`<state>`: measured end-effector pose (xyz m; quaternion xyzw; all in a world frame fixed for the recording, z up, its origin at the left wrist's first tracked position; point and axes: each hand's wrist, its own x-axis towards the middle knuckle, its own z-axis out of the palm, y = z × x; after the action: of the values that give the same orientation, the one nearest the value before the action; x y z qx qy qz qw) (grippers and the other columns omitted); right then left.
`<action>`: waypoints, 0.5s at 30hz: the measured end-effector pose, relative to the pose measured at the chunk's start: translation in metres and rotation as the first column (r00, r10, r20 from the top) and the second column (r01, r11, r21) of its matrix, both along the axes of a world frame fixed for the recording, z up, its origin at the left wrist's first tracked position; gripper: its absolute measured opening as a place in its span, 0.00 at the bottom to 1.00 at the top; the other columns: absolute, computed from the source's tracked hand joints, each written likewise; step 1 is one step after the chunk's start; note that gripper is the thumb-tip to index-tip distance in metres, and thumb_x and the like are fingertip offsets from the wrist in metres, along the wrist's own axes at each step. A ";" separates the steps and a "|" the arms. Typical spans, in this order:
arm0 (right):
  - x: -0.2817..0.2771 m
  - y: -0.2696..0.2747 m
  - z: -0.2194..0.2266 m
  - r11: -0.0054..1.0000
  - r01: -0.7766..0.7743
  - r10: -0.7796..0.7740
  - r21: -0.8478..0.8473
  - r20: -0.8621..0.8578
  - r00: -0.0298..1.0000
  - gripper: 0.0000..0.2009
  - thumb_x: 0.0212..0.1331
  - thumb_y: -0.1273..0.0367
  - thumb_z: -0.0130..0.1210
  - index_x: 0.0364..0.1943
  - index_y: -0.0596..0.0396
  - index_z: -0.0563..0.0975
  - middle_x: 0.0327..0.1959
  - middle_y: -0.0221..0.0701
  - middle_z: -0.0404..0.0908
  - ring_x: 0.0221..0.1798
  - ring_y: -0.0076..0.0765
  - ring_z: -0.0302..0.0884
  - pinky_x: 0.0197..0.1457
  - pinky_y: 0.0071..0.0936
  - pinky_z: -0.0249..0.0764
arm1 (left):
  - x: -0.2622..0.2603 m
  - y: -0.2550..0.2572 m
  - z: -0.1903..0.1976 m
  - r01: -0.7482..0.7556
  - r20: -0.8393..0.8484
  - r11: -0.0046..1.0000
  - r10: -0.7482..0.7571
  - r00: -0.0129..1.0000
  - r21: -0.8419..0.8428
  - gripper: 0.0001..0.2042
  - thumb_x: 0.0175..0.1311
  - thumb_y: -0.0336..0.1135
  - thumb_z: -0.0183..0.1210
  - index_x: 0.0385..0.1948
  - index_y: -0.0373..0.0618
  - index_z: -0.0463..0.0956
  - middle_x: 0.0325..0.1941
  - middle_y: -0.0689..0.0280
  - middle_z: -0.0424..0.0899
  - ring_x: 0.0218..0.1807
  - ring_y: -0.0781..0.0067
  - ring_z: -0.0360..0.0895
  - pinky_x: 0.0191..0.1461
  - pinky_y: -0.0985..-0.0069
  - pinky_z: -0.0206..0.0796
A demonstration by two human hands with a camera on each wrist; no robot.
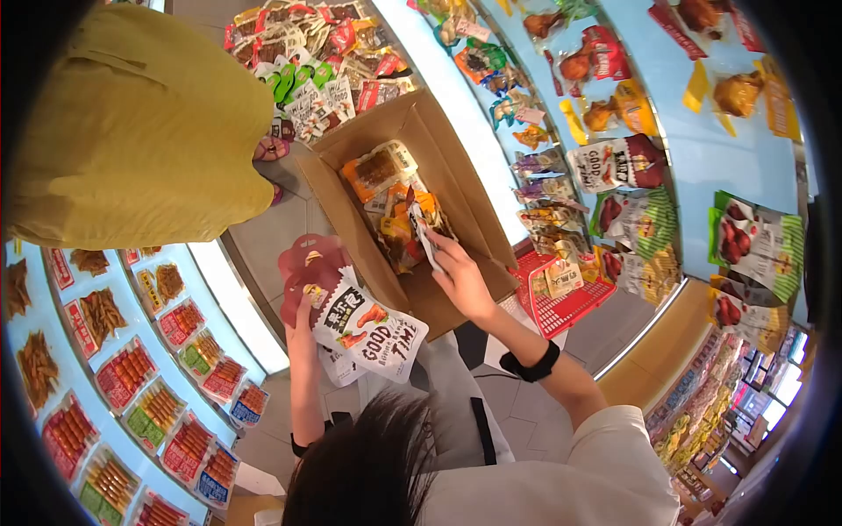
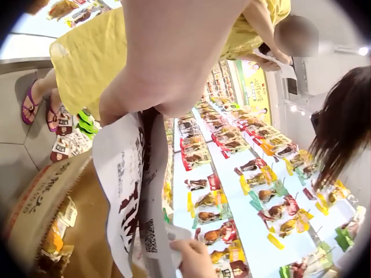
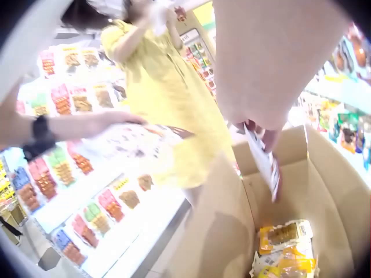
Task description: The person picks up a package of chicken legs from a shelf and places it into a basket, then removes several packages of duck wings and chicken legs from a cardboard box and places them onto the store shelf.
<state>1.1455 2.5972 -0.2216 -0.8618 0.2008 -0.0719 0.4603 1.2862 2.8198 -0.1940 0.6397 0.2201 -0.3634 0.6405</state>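
My left hand (image 1: 303,329) grips several white-and-maroon snack bags (image 1: 373,337) by their maroon ends, beside the cardboard box. In the left wrist view these snack bags (image 2: 124,185) hang down edge-on, with printing and a code on them. Over the open cardboard box (image 1: 469,167), my right hand (image 1: 460,279) pinches another snack bag (image 3: 264,162) between its thumb and fingers. That bag hangs inside the box walls in the right wrist view. On the bottom of the box lie several orange and yellow food packets (image 3: 287,234).
A person in a yellow dress (image 1: 149,131) stands beyond the box. A red basket (image 1: 561,294) with packets sits at the right. Lit shelves (image 1: 631,88) of packaged snacks line both sides. More bags (image 1: 316,53) are heaped behind the box.
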 end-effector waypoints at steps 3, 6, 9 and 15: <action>-0.029 0.019 0.147 0.915 -0.233 0.249 -0.331 0.005 0.969 0.08 0.37 0.76 0.53 0.21 0.60 0.66 0.61 0.41 0.58 0.64 0.52 0.52 0.63 0.44 0.56 | -0.012 -0.048 0.053 0.176 -0.007 0.974 -0.179 0.984 -0.142 0.22 0.62 0.41 0.48 0.55 0.40 0.61 0.51 0.64 0.70 0.51 0.74 0.69 0.54 0.77 0.60; -0.047 0.033 0.231 0.812 -0.359 0.391 -0.460 -0.027 0.920 0.09 0.35 0.72 0.54 0.18 0.58 0.65 0.61 0.36 0.60 0.65 0.51 0.50 0.63 0.56 0.50 | -0.026 -0.093 0.118 0.257 -0.030 0.918 -0.279 0.960 -0.303 0.24 0.62 0.46 0.48 0.56 0.43 0.61 0.53 0.67 0.69 0.54 0.76 0.65 0.55 0.78 0.56; -0.068 0.037 0.283 0.713 -0.408 0.429 -0.570 -0.106 0.897 0.06 0.37 0.70 0.53 0.16 0.56 0.70 0.61 0.30 0.61 0.67 0.47 0.47 0.62 0.61 0.47 | -0.035 -0.117 0.193 0.447 0.105 0.841 -0.436 0.894 -0.306 0.25 0.63 0.49 0.45 0.56 0.43 0.59 0.53 0.66 0.69 0.53 0.76 0.66 0.54 0.79 0.58; -0.103 0.039 0.338 0.662 -0.454 0.441 -0.596 -0.180 0.879 0.05 0.38 0.69 0.54 0.17 0.54 0.72 0.63 0.28 0.58 0.68 0.45 0.45 0.62 0.62 0.46 | -0.054 -0.126 0.221 0.477 0.066 0.609 -0.571 0.818 -0.634 0.24 0.65 0.52 0.39 0.55 0.44 0.60 0.52 0.65 0.70 0.49 0.75 0.70 0.51 0.76 0.63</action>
<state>1.0425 2.6358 0.1161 -0.9873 -0.0477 -0.0102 0.1513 1.2326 2.6942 0.0273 0.3985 -0.0649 -0.6313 0.6622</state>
